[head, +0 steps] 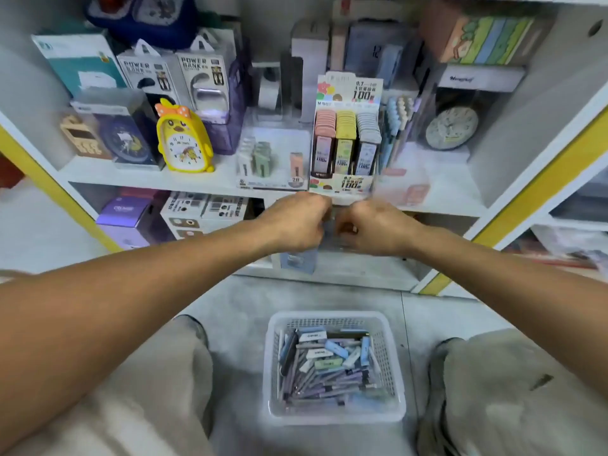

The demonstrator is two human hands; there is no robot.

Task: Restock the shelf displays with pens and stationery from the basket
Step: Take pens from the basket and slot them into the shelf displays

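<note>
Far to my left on the white shelf point(138, 174) stands a yellow chick-shaped alarm clock with an orange bow point(182, 139), with two grey power bank boxes point(174, 74) behind it. Next comes a clear plastic display tray point(273, 159) holding a few small white, green and pink items. My left hand point(297, 222) is raised just below the shelf edge, its fingers point(320, 209) curled inward; they seem to pinch something small and blurred, but I cannot tell what. Below that hand a pale blue box point(297, 260) shows on the lower shelf. Down on the grey floor between my knees sits the white perforated plastic basket point(334, 319), heaped with purple, blue and white pens and small packs point(329, 366). Above my hands stands the cardboard display of pink, yellow and grey lead refill cases point(347, 133), at the shelf's front edge. My right hand point(378, 230) is close beside the left, fingers likewise bent, their hold blurred. Further right, pastel pens point(399, 123) stand upright, then a round pale clock in a clear box point(452, 126)
</note>
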